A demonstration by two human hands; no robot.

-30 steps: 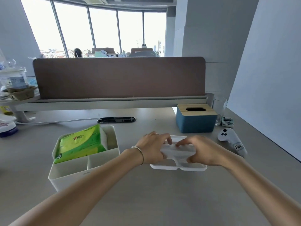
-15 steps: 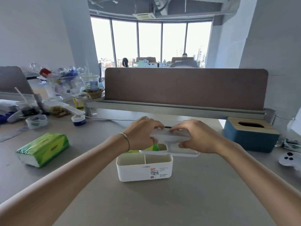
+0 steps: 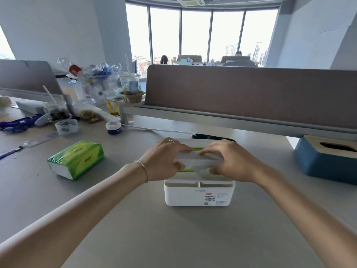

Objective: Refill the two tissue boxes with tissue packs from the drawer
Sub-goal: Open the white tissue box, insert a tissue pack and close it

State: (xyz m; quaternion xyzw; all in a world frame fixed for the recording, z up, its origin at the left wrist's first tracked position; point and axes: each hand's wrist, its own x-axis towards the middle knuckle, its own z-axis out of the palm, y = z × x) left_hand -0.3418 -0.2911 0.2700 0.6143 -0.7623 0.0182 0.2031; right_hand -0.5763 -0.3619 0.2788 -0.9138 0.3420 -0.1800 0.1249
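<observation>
A white tissue box (image 3: 199, 195) stands in the middle of the desk with a green tissue pack partly visible inside it. My left hand (image 3: 166, 159) and my right hand (image 3: 229, 161) both grip its white lid (image 3: 199, 161) and hold it on the top of the box. A second green tissue pack (image 3: 76, 159) lies on the desk to the left. A blue tissue box with a wooden lid (image 3: 328, 161) stands at the right, its slot dark.
A brown desk divider (image 3: 251, 93) runs along the back. Clutter fills the far left: a plastic cup (image 3: 129, 84), tape roll (image 3: 66, 127), small jar (image 3: 114, 127), bottles and lanyards. A white cable (image 3: 154, 129) crosses the desk behind the box.
My hands lifted the white lid from the desk, carried it over the white box and lowered it onto the top. My view turned left, bringing the second pack into sight.
</observation>
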